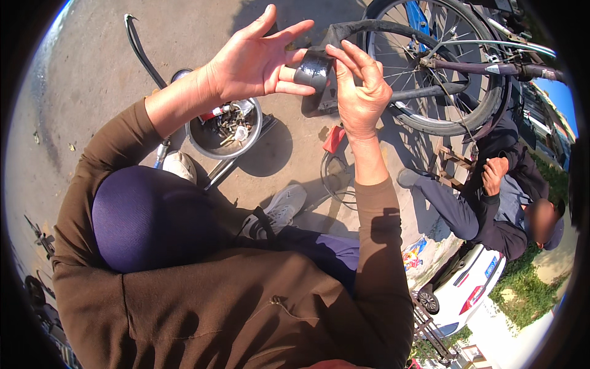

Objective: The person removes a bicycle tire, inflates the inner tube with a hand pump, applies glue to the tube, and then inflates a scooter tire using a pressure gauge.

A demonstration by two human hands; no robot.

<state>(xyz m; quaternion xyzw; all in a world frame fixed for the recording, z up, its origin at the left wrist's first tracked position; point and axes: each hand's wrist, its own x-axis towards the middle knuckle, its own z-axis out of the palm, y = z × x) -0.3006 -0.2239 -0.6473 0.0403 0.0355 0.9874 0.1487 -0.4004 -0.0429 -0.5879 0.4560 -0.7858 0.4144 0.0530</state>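
A black bicycle inner tube [376, 26] is stretched between my hands at the top centre. One section of it [315, 66], with a wet-looking, shiny surface, lies across the fingers of my left hand [246, 67]. That hand is palm up with its fingers spread, some of them passing behind the rubber. My right hand [364, 92] pinches the tube at the right edge of the shiny section, between thumb and fingers. From there the tube loops away toward the bicycle wheel [430, 127] at the upper right.
A metal basin [208, 142] full of small parts and scraps stands on the ground below my left forearm. Near my right wrist lies a red block-like object [334, 139] beside a thin coiled cable [332, 184]. A person [498, 184] sits at the right, a white car [467, 289] beyond.
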